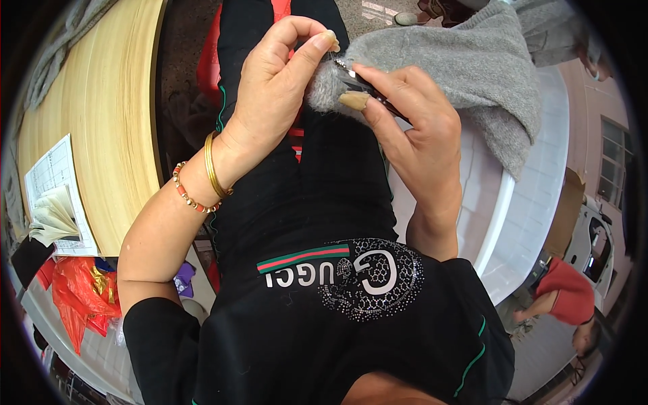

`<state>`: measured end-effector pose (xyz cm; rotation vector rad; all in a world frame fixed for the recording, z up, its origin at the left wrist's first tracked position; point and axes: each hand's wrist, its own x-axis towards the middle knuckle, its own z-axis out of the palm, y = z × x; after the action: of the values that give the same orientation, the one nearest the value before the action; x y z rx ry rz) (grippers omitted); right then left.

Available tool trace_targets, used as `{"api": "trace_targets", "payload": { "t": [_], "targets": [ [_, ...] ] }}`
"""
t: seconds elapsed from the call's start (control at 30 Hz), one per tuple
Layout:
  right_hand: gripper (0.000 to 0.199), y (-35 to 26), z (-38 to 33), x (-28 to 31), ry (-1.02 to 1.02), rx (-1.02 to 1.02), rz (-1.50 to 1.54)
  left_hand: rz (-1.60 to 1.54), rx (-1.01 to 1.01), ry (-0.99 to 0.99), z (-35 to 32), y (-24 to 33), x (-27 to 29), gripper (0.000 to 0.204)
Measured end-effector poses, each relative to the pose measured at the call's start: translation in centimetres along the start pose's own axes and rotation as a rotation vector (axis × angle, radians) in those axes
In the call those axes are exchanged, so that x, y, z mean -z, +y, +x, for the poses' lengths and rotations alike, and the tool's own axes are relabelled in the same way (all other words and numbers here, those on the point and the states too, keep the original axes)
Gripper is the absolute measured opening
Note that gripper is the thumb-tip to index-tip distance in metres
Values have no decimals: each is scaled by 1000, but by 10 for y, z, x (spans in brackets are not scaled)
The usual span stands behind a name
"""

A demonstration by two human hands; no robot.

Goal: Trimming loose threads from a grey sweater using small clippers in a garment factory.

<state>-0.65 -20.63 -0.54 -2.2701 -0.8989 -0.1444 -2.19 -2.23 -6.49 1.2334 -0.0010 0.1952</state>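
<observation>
A grey knitted garment [452,61] lies over my lap and trails right, across a white tub's edge. My left hand [273,84] is closed in a pinch just above the garment's near end, a pale cover on a fingertip. What it pinches is too small to make out. In my right hand [425,125] is a small dark tool with a shiny metal tip [364,84], held between thumb and forefinger. Its tip points at the knit, close to the left fingertips. A tan finger cover [354,101] sits on my right thumb.
Left of me stands a light wooden table [115,88] with a printed sheet and an open booklet [57,209]. Red plastic bags [84,290] lie below it. The white tub [557,142] is on my right. Farther right, a person in red [567,290] is near a white vehicle [594,246].
</observation>
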Motion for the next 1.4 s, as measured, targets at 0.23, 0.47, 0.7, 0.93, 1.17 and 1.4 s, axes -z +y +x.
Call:
{"api": "trace_targets", "payload": {
  "t": [0.23,0.47,0.7,0.93,1.17,1.4],
  "targets": [
    [29,0,2,-6,10,-48,-86,120,-24,14,-1,-1,0,15],
    [28,-2,-1,-7,-11,-54,-84,197,-134,5,-6,-8,0,14],
    [26,5,-2,-8,-5,-33,-25,265,-88,-57,-9,1,-1,11],
    [31,45,-17,17,65,-152,-102,213,55,2,6,3,7,10],
    [37,137,-68,99,-40,-546,-707,522,70,-274,10,-4,5,43],
    [20,112,-80,136,-7,-599,-437,704,311,-551,-1,18,30,36]
  ]
}}
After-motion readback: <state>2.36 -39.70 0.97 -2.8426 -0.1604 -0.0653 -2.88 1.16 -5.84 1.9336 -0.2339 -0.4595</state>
